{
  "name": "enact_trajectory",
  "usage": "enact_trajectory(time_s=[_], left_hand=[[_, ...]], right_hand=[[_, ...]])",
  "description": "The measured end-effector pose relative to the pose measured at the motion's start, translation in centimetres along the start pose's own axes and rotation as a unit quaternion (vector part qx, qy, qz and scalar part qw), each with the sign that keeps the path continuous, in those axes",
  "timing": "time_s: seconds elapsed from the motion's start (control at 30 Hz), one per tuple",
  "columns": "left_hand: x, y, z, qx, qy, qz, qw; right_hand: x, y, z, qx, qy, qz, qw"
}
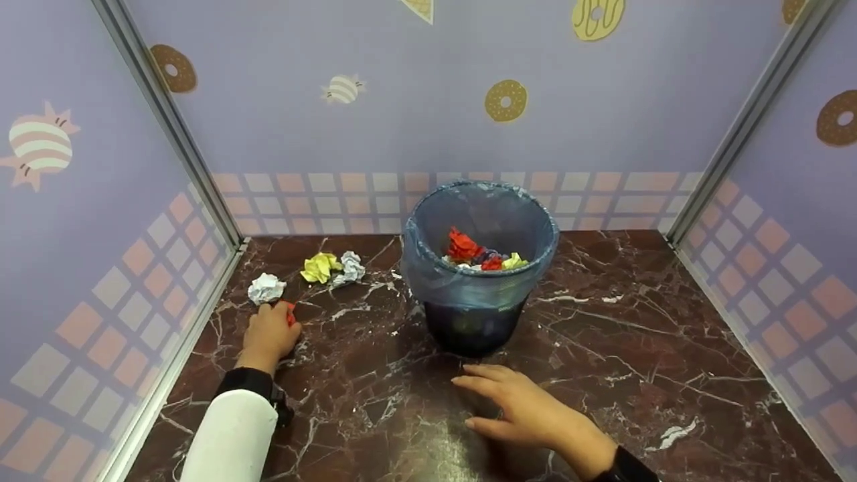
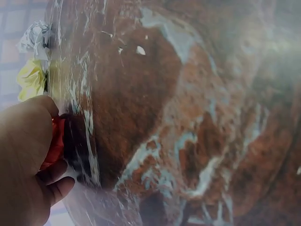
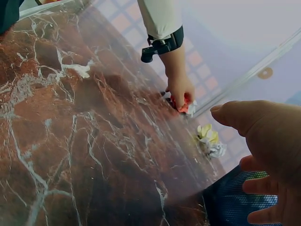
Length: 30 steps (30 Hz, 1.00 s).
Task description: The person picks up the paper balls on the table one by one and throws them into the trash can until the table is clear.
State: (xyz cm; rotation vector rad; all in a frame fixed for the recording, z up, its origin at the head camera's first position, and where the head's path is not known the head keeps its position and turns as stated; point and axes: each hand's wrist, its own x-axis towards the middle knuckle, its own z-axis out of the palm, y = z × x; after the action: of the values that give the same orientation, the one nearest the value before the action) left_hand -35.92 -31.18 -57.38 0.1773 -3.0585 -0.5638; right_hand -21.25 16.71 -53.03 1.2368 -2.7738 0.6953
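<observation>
My left hand (image 1: 270,333) grips a crumpled red paper ball (image 1: 290,312) low over the table at the left; in the left wrist view the red paper (image 2: 56,141) shows between its fingers and thumb, partly hidden. Just beyond it lies a white paper ball (image 1: 266,288). A yellow paper ball (image 1: 320,267) and a greyish-white paper ball (image 1: 349,268) sit together a little farther right. My right hand (image 1: 515,406) hovers with fingers spread and holds nothing, in front of the black waste bin (image 1: 472,328).
A bluish plastic bag (image 1: 479,288) lines the bin and folds over its rim. Inside lie crumpled papers, including a red one (image 1: 463,245) and a yellow one (image 1: 514,262). The dark red marbled table (image 1: 361,381) is bounded by patterned panels (image 1: 428,134) at the back and sides.
</observation>
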Motion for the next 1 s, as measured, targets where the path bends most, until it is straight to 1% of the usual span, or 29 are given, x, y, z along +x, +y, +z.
enact_trajectory(time_s=[0.17, 0.23, 0.4, 0.6, 0.7, 0.83, 1.0], left_hand=[[-0.59, -0.07, 0.33, -0.008, -0.019, -0.008, 0.9998], [-0.68, -0.07, 0.4, -0.008, -0.027, -0.003, 0.9996], [-0.62, -0.15, 0.31, -0.003, -0.038, 0.021, 0.9991], [-0.63, -0.31, 0.14, 0.003, -0.058, 0.022, 0.9981], [-0.72, -0.17, 0.08, 0.005, -0.055, 0.021, 0.9982], [-0.9, -0.04, 0.16, 0.004, -0.042, 0.018, 0.9989], [-0.99, -0.44, 0.61, 0.01, -0.026, 0.011, 0.9996]], right_hand=[[0.05, -0.06, 0.22, 0.006, -0.002, 0.007, 1.0], [0.07, -0.09, 0.25, 0.009, -0.004, 0.01, 0.9999], [0.09, -0.13, 0.39, 0.013, -0.002, 0.013, 0.9998], [0.11, -0.06, 0.5, 0.014, -0.004, 0.011, 0.9998], [0.05, 0.02, 0.46, 0.02, -0.005, 0.013, 0.9997], [0.0, 0.1, 0.43, 0.022, -0.004, 0.014, 0.9996], [0.07, 0.12, 0.52, 0.015, 0.003, 0.006, 0.9999]])
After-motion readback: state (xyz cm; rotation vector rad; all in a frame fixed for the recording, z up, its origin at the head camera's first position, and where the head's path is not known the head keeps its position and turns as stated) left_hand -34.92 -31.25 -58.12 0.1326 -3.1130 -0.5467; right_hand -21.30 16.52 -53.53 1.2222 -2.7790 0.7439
